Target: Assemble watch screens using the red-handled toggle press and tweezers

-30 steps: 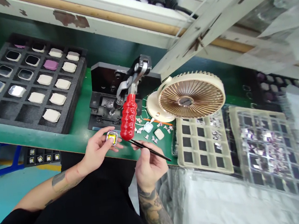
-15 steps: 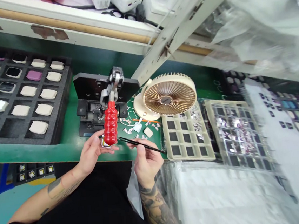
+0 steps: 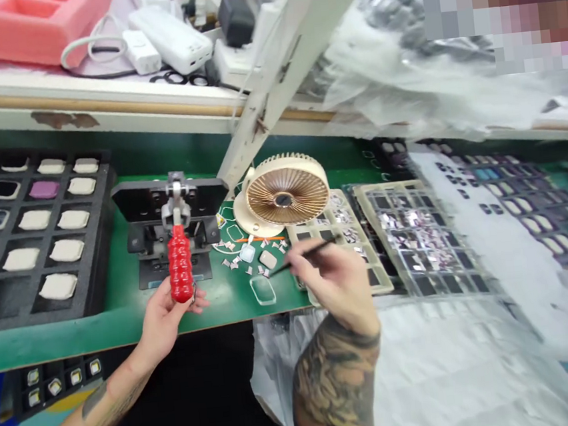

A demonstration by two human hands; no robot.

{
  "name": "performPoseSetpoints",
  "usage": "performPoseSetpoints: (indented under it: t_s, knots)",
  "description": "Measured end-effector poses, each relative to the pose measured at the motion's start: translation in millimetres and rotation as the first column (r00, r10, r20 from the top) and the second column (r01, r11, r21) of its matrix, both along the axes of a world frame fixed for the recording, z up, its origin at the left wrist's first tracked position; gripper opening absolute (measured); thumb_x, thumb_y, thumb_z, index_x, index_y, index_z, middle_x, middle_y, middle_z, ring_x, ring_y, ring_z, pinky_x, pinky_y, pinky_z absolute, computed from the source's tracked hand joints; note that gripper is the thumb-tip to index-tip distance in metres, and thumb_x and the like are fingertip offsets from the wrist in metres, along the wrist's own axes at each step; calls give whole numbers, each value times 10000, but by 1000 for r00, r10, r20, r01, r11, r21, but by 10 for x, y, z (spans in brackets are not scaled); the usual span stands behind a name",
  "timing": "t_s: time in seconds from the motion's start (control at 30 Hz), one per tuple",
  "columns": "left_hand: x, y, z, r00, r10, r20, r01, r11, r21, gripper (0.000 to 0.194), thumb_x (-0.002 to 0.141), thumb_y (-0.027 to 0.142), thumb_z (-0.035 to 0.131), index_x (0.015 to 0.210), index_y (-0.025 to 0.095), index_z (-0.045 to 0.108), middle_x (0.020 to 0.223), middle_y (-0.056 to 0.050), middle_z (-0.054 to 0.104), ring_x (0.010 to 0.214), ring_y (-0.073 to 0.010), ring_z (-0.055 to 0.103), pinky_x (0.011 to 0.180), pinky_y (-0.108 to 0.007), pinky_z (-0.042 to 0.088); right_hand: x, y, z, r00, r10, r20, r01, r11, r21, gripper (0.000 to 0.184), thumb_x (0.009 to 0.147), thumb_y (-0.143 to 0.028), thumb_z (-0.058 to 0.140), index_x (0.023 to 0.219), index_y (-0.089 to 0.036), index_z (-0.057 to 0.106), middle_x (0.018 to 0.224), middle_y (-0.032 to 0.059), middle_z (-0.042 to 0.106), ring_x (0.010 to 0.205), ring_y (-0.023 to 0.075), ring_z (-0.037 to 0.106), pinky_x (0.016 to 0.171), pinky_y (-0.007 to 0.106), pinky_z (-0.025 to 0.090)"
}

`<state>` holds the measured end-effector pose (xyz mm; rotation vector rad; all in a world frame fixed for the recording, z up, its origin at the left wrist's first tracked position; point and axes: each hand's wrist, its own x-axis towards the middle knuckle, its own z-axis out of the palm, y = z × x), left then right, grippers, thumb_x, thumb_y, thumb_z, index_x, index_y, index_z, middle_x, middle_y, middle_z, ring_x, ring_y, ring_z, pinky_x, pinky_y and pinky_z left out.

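Note:
My left hand (image 3: 160,322) is closed on a small square part (image 3: 194,291) below the red grip (image 3: 180,266) of a toggle clamp press (image 3: 177,203). The grip hides most of that part; only a dark rim shows. Black tweezers (image 3: 285,267) are pinched in my right hand (image 3: 333,275). Their tips point down at small metallic pieces (image 3: 266,273) scattered on the green bench. Close by lie a clear rounded-square frame (image 3: 263,291), a beige rounded block (image 3: 268,260) and a pale blue square piece (image 3: 247,253).
A cream fan (image 3: 287,196) stands behind the loose pieces. Left is a black foam tray (image 3: 15,292) of rounded blocks. On the right sit a cream compartment tray (image 3: 383,280) and a plastic-covered tray (image 3: 363,198). A white post (image 3: 254,109) slants down behind the fan.
My right hand has moved right, away from my left hand, bringing the tweezers over the loose pieces. My left hand keeps hold of the square part, now more hidden. The camera view has shifted.

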<state>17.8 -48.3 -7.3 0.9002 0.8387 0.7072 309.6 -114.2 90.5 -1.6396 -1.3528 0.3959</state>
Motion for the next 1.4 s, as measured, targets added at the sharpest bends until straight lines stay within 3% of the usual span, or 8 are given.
performPoseSetpoints:
  t_s: [0.07, 0.2, 0.33, 0.53, 0.7, 0.87, 1.13, 1.4]
  knots:
    - [-6, -23, -4, 999, -34, -21, 35, 999, 31, 552, 972, 463, 845, 1400, 178, 645, 1065, -127, 858, 915, -283, 862, 807, -386, 692, 39, 361, 101, 979, -23, 203, 17, 999, 29, 162, 1012, -298, 723, 896, -200, 779, 767, -4, 762, 650, 133, 685, 680, 284, 578]
    - [-20, -81, -18, 998, -42, -46, 45, 997, 58, 619, 978, 457, 838, 1474, 188, 584, 1039, -114, 857, 911, -279, 858, 832, -413, 703, -152, 945, 94, 958, -252, 139, 186, 910, 370, 178, 1079, -312, 660, 1110, -212, 804, 1069, 38, 831, 959, 168, 780, 897, 349, 651]
    - [-37, -93, -10, 996, -51, -79, 57, 996, 70, 488, 999, 450, 814, 1369, 180, 646, 1059, -121, 852, 921, -280, 857, 861, -428, 708, -260, 558, -82, 908, -388, 158, 289, 853, 435, 180, 1073, -272, 686, 1202, -264, 811, 1105, 49, 816, 1000, 203, 769, 884, 401, 664]
    - [93, -25, 7, 983, -176, -61, 180, 980, 85, 399, 1023, 445, 793, 1293, 163, 712, 1092, -140, 853, 961, -285, 856, 873, -413, 708, -309, -582, -708, 822, -474, 317, 409, 877, 251, 238, 1082, -192, 632, 1257, -243, 784, 1074, 75, 782, 963, 211, 755, 871, 375, 640]
    - [308, 20, -64, 984, -174, -34, 177, 982, 70, 477, 991, 480, 824, 1311, 154, 687, 1057, -137, 855, 912, -286, 862, 808, -400, 710, -402, -816, -1114, 739, -373, 561, 503, 860, -91, 387, 1097, -433, 643, 1411, -217, 709, 1277, 150, 735, 1176, 302, 718, 981, 455, 632]
    - [356, 44, -114, 985, -172, -11, 173, 984, 47, 545, 976, 483, 834, 1374, 162, 646, 1074, -136, 851, 940, -282, 862, 791, -379, 704, -340, -604, -1081, 767, -335, 548, 457, 884, -101, 377, 1121, -351, 567, 1467, -230, 656, 1381, 145, 706, 1296, 317, 650, 1125, 503, 569]
    - [269, -21, -139, 981, -183, -67, 192, 967, 168, 349, 1043, 459, 764, 1232, 179, 675, 1122, -132, 835, 977, -265, 843, 821, -375, 688, -140, -203, -977, 803, -98, 588, 321, 902, -288, 312, 1080, -220, 599, 1374, -202, 705, 1349, 132, 744, 1234, 343, 634, 1028, 504, 550]
    - [213, -60, -249, 974, -191, -120, 216, 946, 243, 373, 1068, 450, 734, 1329, 196, 649, 1200, -124, 840, 1033, -253, 838, 878, -366, 692, -270, -198, -916, 842, -161, 515, 358, 881, -309, 269, 1073, -287, 680, 1331, -219, 711, 1353, 122, 728, 1242, 319, 651, 1016, 490, 555]
